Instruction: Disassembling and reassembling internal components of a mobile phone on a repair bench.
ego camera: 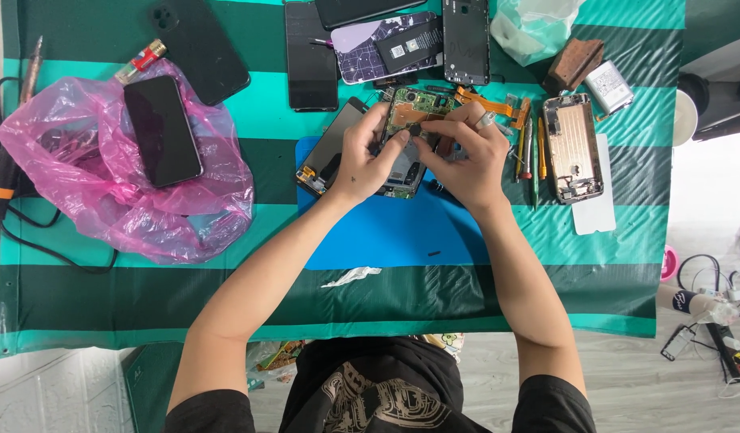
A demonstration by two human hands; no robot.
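Green striped table cover (105, 305), pale wood floor (626, 385), bright daylight right

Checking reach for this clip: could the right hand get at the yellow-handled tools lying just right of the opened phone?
Probably yes. The right hand is busy on the opened phone, but the yellow-handled tools lie bare on the striped cloth close beside it, with nothing between them.

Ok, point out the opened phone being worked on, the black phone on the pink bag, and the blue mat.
opened phone with green circuit board (418, 103), head view, upper board.
black phone (162, 131), head view, screen middle.
blue mat (386, 232), head view, bare middle.
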